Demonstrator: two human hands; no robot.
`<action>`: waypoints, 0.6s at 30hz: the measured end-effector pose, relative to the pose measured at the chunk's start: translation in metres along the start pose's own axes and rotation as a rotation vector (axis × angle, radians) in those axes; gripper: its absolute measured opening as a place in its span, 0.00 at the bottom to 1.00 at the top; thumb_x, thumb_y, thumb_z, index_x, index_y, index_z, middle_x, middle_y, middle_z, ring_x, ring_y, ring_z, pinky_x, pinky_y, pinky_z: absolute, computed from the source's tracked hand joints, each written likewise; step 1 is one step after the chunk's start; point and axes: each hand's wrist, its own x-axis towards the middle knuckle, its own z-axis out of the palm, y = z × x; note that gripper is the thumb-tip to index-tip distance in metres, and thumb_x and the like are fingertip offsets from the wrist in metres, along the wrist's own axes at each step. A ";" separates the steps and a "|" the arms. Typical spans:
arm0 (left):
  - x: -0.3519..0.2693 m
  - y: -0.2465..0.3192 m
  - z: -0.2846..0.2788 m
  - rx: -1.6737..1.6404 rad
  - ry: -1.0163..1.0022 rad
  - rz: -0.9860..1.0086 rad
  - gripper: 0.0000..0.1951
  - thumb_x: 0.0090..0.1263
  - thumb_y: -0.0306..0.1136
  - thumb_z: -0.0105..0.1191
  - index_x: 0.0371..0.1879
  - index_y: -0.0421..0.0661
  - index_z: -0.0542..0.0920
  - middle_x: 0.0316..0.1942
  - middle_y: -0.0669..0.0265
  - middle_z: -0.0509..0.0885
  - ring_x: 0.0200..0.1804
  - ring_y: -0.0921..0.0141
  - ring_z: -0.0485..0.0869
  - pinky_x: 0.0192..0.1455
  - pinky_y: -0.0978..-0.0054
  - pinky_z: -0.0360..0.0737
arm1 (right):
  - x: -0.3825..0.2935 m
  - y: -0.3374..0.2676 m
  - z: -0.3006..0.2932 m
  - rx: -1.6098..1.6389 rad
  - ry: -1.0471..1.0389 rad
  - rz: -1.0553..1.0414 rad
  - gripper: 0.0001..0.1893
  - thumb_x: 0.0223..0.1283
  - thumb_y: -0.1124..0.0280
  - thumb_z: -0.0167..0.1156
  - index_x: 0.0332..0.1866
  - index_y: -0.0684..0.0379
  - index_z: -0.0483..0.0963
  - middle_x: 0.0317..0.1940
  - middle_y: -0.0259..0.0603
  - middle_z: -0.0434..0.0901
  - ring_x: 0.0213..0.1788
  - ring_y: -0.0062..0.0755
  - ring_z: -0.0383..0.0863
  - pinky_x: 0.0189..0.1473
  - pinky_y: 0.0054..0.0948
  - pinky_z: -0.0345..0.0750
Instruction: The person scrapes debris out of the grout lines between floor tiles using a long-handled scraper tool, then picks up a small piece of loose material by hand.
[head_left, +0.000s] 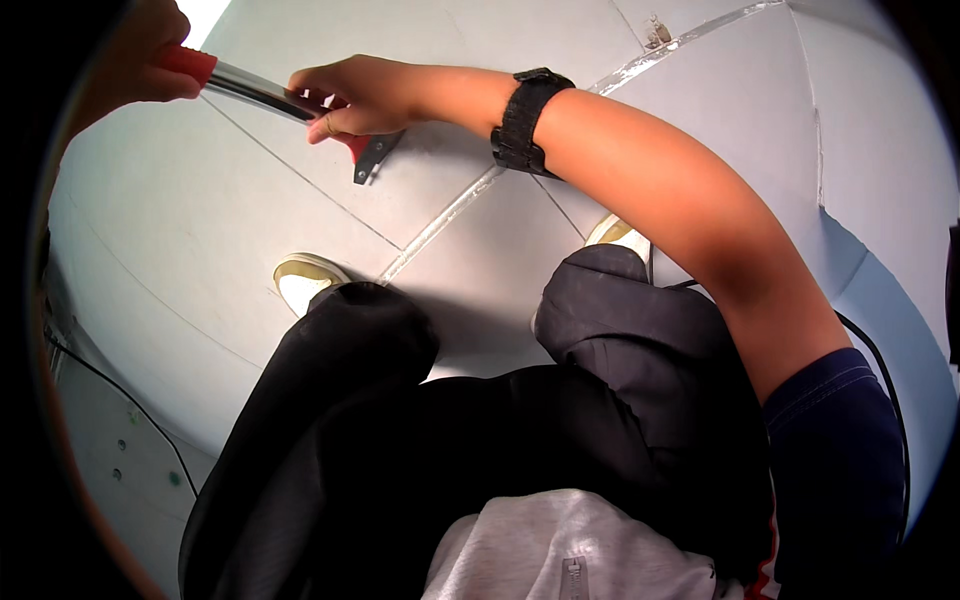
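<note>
A long-handled scraper with a steel shaft (255, 91) slants across the upper left of the head view. My left hand (142, 64), partly cut off by the dark rim, is closed around its red grip (201, 67). Farther down the tool, my right hand (360, 97) pinches the shaft between thumb and fingers, close to the head. Below that hand, a red collar and a dark flat scraper head (367, 161) show close to the pale floor (240, 202). Part of the head is hidden behind the right hand. A black band (521, 124) circles my right forearm.
A shiny strip (450, 214) runs diagonally over the floor between my two shoes (304, 281). Some brown debris (658, 34) lies beside it at the top. On the right rises a wall with a blue lower part (892, 315). A black cable (874, 349) hangs near my right sleeve.
</note>
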 end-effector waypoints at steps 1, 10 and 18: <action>-0.003 0.004 -0.003 -0.013 -0.004 -0.001 0.20 0.47 0.42 0.75 0.30 0.44 0.80 0.31 0.59 0.82 0.36 0.65 0.78 0.39 0.69 0.77 | 0.003 0.000 0.002 0.013 0.042 -0.015 0.22 0.62 0.58 0.64 0.56 0.55 0.69 0.45 0.41 0.81 0.45 0.38 0.81 0.49 0.34 0.75; 0.002 -0.010 0.023 -0.004 0.227 0.163 0.20 0.49 0.41 0.75 0.33 0.44 0.80 0.34 0.58 0.82 0.36 0.64 0.79 0.37 0.69 0.78 | -0.022 0.001 0.005 -0.030 -0.012 -0.053 0.15 0.62 0.62 0.63 0.48 0.56 0.69 0.35 0.41 0.80 0.39 0.39 0.79 0.44 0.36 0.73; -0.005 -0.003 -0.006 0.014 -0.005 0.044 0.19 0.53 0.40 0.73 0.37 0.45 0.80 0.35 0.58 0.81 0.40 0.62 0.78 0.39 0.70 0.79 | -0.017 0.009 0.014 0.000 0.067 -0.090 0.16 0.62 0.62 0.63 0.49 0.55 0.68 0.34 0.42 0.80 0.39 0.41 0.80 0.43 0.37 0.73</action>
